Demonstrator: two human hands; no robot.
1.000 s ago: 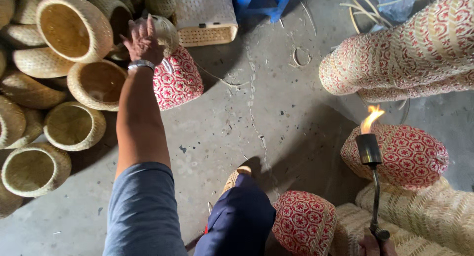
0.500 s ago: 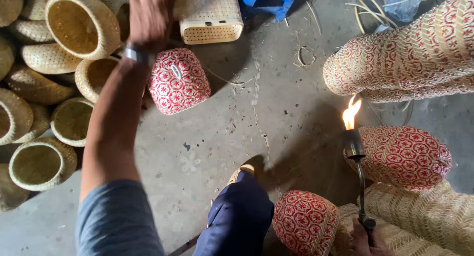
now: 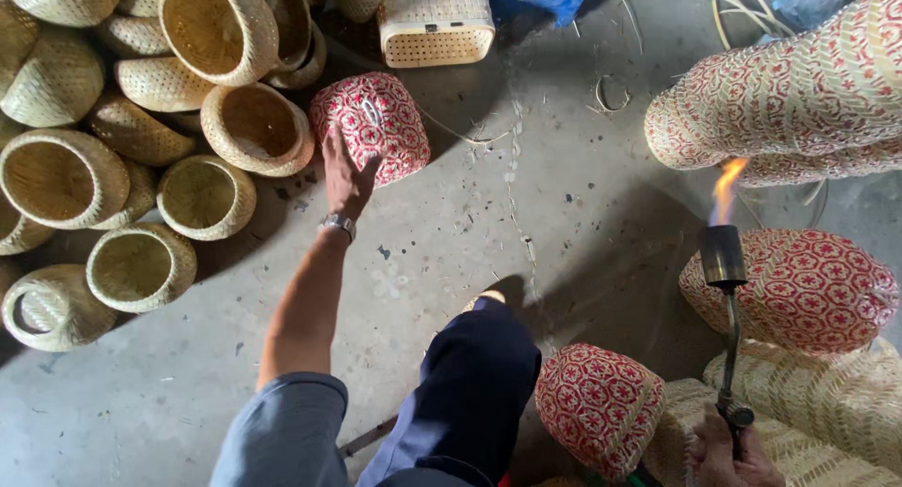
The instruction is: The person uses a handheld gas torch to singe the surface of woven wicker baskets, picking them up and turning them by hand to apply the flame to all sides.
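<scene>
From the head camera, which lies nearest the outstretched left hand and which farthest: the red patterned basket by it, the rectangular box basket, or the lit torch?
1. Red patterned basket, touching the left hand, just above it.
2. Rectangular box basket, farther up, at the top edge.
3. Lit torch, far right, held by the right hand.

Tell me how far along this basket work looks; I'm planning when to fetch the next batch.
Done, it seems: a heap of plain woven baskets lies by the left hand. In hand: the left hand touches a red-patterned basket on the concrete floor, while the right hand holds a lit torch. Left, probably: more red-patterned baskets near the flame. I cannot tell which ones have been flamed.
</scene>
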